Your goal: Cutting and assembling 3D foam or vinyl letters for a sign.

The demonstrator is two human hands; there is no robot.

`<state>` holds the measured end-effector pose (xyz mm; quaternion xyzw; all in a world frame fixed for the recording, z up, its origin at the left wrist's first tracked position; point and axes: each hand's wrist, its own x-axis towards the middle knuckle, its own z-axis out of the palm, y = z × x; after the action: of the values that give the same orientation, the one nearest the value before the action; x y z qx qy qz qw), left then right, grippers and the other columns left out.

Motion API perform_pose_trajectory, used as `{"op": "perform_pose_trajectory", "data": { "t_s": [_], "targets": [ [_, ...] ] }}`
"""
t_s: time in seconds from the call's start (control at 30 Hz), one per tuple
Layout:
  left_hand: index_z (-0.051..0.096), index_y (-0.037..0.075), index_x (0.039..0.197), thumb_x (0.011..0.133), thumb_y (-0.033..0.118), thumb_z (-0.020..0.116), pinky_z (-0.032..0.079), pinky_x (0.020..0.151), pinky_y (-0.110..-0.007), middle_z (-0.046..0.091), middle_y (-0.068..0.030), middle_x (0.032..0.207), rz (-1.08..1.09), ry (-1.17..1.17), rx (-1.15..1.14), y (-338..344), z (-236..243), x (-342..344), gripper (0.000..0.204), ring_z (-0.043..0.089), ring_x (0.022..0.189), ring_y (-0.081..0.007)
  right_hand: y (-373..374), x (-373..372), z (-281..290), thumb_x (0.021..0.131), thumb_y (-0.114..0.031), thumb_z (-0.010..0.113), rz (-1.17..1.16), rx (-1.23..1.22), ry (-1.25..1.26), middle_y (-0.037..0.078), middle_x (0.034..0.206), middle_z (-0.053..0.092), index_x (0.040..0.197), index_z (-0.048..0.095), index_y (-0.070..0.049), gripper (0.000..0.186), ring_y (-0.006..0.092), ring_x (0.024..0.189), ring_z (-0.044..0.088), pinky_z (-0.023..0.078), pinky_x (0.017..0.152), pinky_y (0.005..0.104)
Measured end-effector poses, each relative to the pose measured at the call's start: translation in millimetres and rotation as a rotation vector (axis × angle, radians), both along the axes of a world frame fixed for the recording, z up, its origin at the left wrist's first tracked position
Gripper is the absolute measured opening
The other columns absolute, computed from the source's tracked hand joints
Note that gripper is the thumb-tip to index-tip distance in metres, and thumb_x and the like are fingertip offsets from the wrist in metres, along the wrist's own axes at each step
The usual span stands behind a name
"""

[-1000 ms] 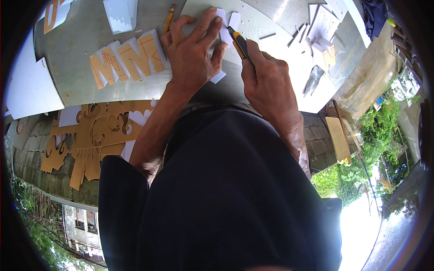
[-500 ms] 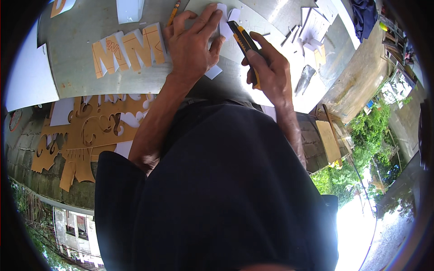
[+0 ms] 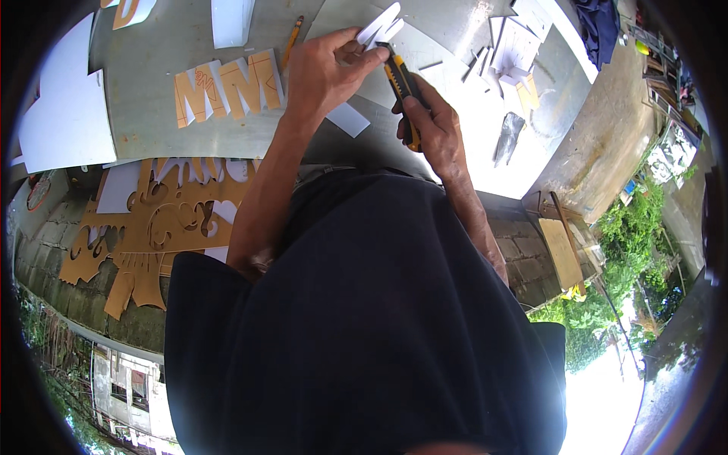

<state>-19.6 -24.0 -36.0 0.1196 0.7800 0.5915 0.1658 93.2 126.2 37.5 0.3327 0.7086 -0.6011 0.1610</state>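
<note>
White cut piece (image 3: 379, 23), in the head view, is pinched by the left hand (image 3: 322, 72) over the grey table (image 3: 167, 42). The right hand (image 3: 436, 121), apart from the left, grips 1 black-and-yellow utility knife (image 3: 403, 85), its tip near the left thumb.

The cutter (image 3: 398, 80) looks plastic, the tabletop (image 3: 171, 38) smooth, glossy metal.

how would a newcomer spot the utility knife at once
Over the grey table is the grip of the right hand. It holds the utility knife, whose chunky black-and-yellow body sets it apart from the slim orange pencil lying farther left.
</note>
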Motion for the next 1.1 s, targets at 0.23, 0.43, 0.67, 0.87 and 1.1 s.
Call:
{"op": "perform_pose_trajectory", "data": {
  "t_s": [0.23,0.43,0.67,0.87,1.1],
  "targets": [
    [0.076,0.002,0.106,0.086,0.022,0.08,0.054,0.063,-0.027,0.076,-0.0085,0.078,0.162,-0.125,-0.011,-1,-15,3,0.029,0.072,0.068,-0.0142,16,6,1,0.095,-0.016,0.059,-0.306,-0.236,0.205,0.012,0.088,0.066,0.126,0.051,0.008,0.041,0.0178,0.082,0.066,0.051,0.075,0.0326],
    [0.076,0.001,0.105,0.09,0.016,0.077,0.048,0.058,-0.024,0.073,-0.0047,0.073,0.024,-0.181,0.106,-4,11,4,0.021,0.064,0.064,-0.0087,55,-23,-5,0.08,-0.011,0.083,-0.262,-0.076,0.296,0.007,0.076,0.07,0.11,0.065,0.001,0.038,0.0106,0.054,0.061,0.047,0.049,0.0253],
    [0.075,-0.001,0.103,0.088,0.016,0.079,0.05,0.06,-0.025,0.072,-0.0072,0.074,-0.03,-0.138,0.072,-8,22,20,0.023,0.064,0.066,-0.0096,54,-24,6,0.081,-0.013,0.084,-0.026,0.0,0.214,0.01,0.093,0.077,0.12,0.07,-0.002,0.043,0.0109,0.057,0.065,0.054,0.053,0.0248],
    [0.076,-0.001,0.094,0.081,0.015,0.079,0.054,0.063,-0.026,0.074,-0.0102,0.075,0.014,-0.123,-0.081,3,37,28,0.022,0.069,0.065,-0.013,40,-6,-18,0.082,-0.013,0.084,-0.075,0.23,0.337,0.003,0.086,0.077,0.116,0.073,-0.005,0.037,0.0051,0.065,0.065,0.054,0.059,0.0226],
    [0.075,-0.002,0.086,0.077,0.013,0.076,0.055,0.061,-0.028,0.074,-0.0113,0.071,0.049,-0.066,-0.108,11,46,40,0.018,0.07,0.061,-0.0159,30,7,-13,0.084,-0.015,0.083,0.034,0.531,0.505,0.003,0.082,0.076,0.122,0.073,-0.015,0.04,0.0033,0.072,0.066,0.056,0.069,0.0257]
  ]
}}
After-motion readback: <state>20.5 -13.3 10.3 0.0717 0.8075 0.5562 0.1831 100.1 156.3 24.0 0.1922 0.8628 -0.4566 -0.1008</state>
